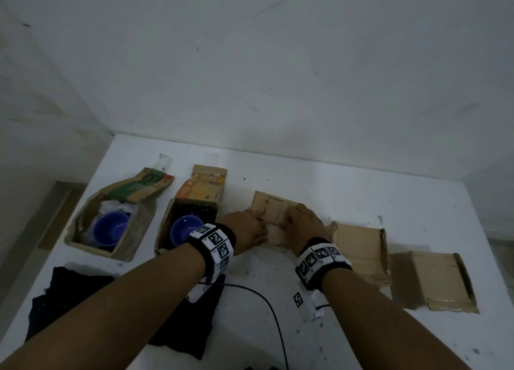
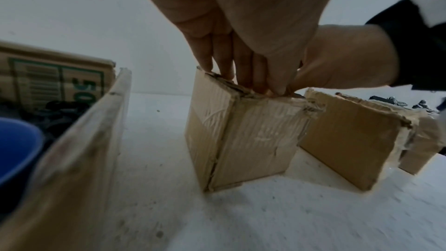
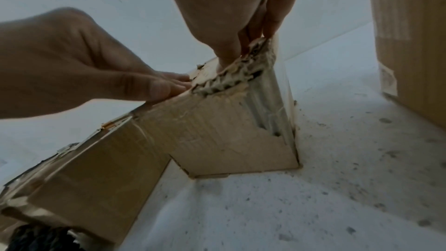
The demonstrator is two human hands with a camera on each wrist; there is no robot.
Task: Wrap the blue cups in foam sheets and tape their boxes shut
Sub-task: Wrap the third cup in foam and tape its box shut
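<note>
A small closed cardboard box [image 1: 274,203] stands in the middle of the white table [image 1: 361,203]. My left hand [image 1: 247,228] lies on its top with straight fingers [image 2: 222,64] pressing the flaps down. My right hand [image 1: 304,221] pinches the torn flap edge [image 3: 255,52] at the box's right corner. To the left stand two open boxes. One [image 1: 130,239] holds a blue cup [image 1: 110,229] with white wrapping behind it. The other [image 1: 203,187] holds a blue cup [image 1: 183,230] on black padding.
Two closed cardboard boxes [image 1: 358,247] [image 1: 436,280] sit to the right of my hands. Dark soft sheets [image 1: 69,294] lie at the near left. A black cable [image 1: 272,308] runs across the near table. A white wall rises behind the table.
</note>
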